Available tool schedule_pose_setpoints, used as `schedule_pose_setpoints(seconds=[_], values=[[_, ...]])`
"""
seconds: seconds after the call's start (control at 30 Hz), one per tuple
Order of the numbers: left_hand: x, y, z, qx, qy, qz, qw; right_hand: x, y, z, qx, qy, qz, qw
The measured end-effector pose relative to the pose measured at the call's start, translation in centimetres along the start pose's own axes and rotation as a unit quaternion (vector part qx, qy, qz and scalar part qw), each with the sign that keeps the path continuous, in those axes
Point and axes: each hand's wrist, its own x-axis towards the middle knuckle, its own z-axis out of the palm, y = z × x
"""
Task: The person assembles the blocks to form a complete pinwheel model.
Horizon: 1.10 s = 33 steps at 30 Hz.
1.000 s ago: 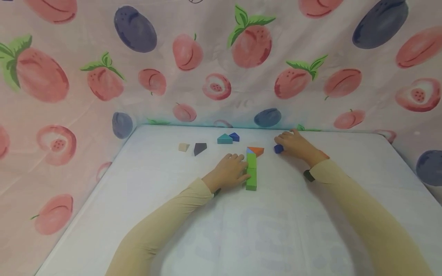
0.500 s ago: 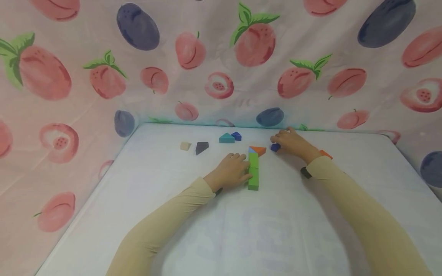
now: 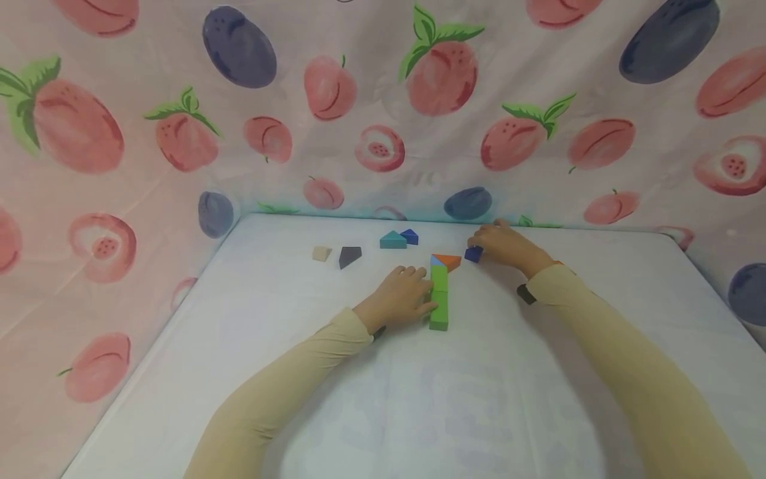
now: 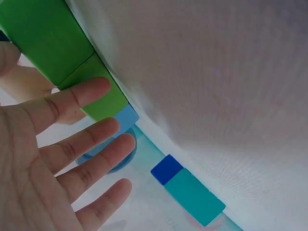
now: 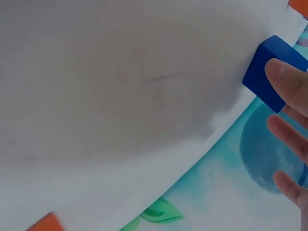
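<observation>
Two green blocks (image 3: 439,306) lie end to end in a line on the white table, seen in the head view. My left hand (image 3: 399,296) rests along their left side, fingertips at the green faces; in the left wrist view its fingers (image 4: 89,94) are straight and spread. At the row's far end sit a light blue piece (image 4: 126,118) and an orange triangular block (image 3: 449,261). To the right of these, my right hand (image 3: 505,245) pinches a dark blue block (image 5: 267,77), thumb on its near face and the other fingers spread beyond it.
Farther back stand a teal triangular block (image 3: 393,241) and a small blue triangular block (image 3: 410,236). A dark grey block (image 3: 350,256) and a cream block (image 3: 320,253) lie to the left. Another orange block (image 5: 47,223) is partly hidden by the right wrist. Fruit-patterned cloth (image 3: 383,86) rises behind the table.
My right hand has slid left with the dark blue block, closer to the orange triangular block. My left hand stays beside the green blocks. The head view has shifted slightly.
</observation>
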Motion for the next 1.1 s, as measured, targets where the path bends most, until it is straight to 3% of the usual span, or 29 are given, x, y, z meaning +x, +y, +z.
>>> schedule_pose_setpoints(seconds=[0.67,1.1], values=[[-0.2,0.2,-0.4,0.005,0.004,0.005,1.0,5.1,-1.9,-0.2,0.037,-0.046,0.037,0.9976],[-0.2,0.1,-0.5,-0.002,-0.002,0.002,1.0,6.3,-3.3,-0.2,0.067,-0.06,0.025,0.9956]])
